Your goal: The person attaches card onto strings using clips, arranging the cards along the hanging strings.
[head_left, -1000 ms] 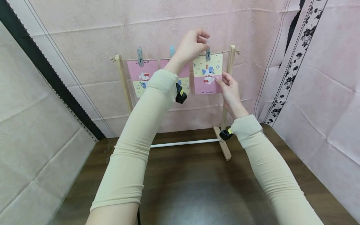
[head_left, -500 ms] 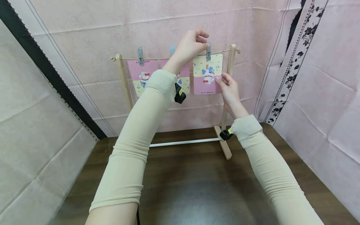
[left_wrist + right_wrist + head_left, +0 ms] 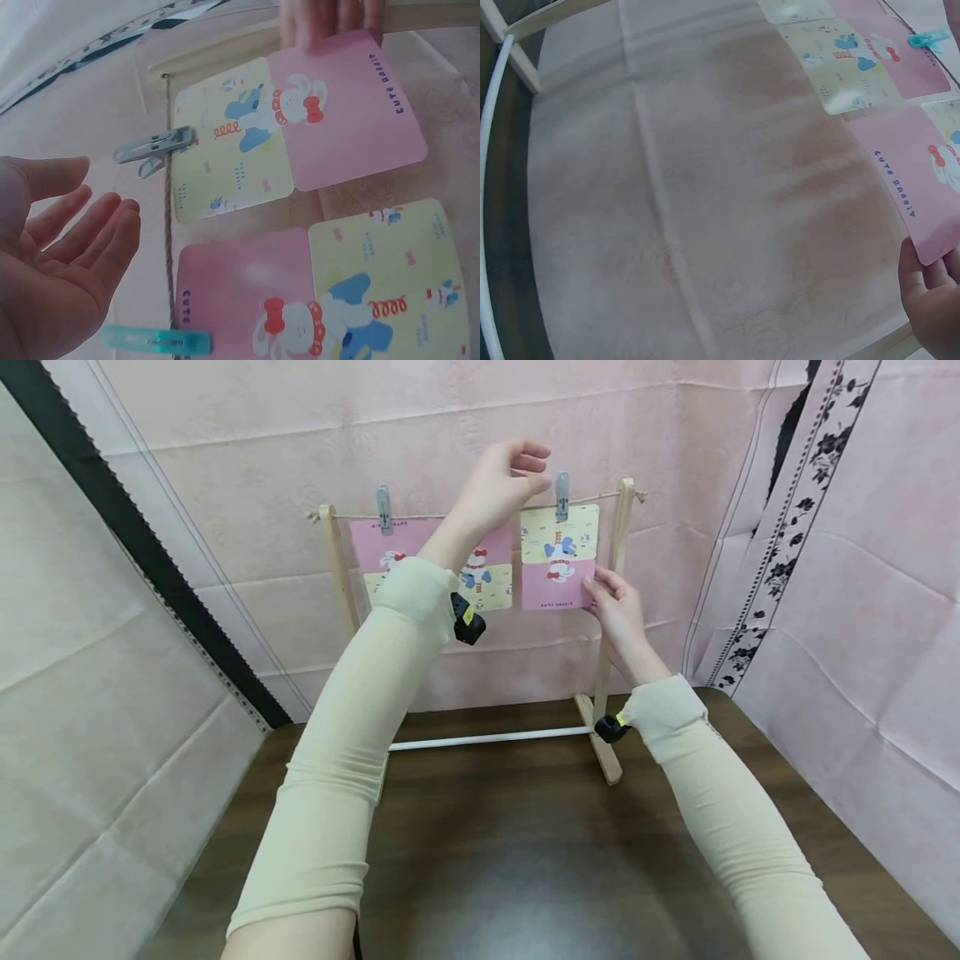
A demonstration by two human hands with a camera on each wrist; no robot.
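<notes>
A small wooden rack (image 3: 617, 560) carries a string with three rabbit cards pegged to it. The right card (image 3: 558, 556), yellow above and pink below, hangs from a grey clip (image 3: 562, 495). My left hand (image 3: 534, 468) hovers just left of that clip with relaxed fingers, holding nothing. In the left wrist view the left hand (image 3: 101, 199) lies open beside the grey clip (image 3: 154, 146) and the card (image 3: 300, 127). My right hand (image 3: 594, 582) pinches the card's lower right corner. In the right wrist view the right hand (image 3: 924, 264) holds the card's pink corner (image 3: 919, 191).
Two more cards hang to the left, one from a grey clip (image 3: 383, 508), the middle card (image 3: 322, 292) from a teal clip (image 3: 154, 341). A white rod (image 3: 487, 739) joins the rack's feet on the brown table (image 3: 525, 860). Pink cloth walls stand behind and on both sides.
My left hand has let go of the grey clip and drawn a little to the left, fingers spread. The card now hangs from the clip; the right hand keeps its corner.
</notes>
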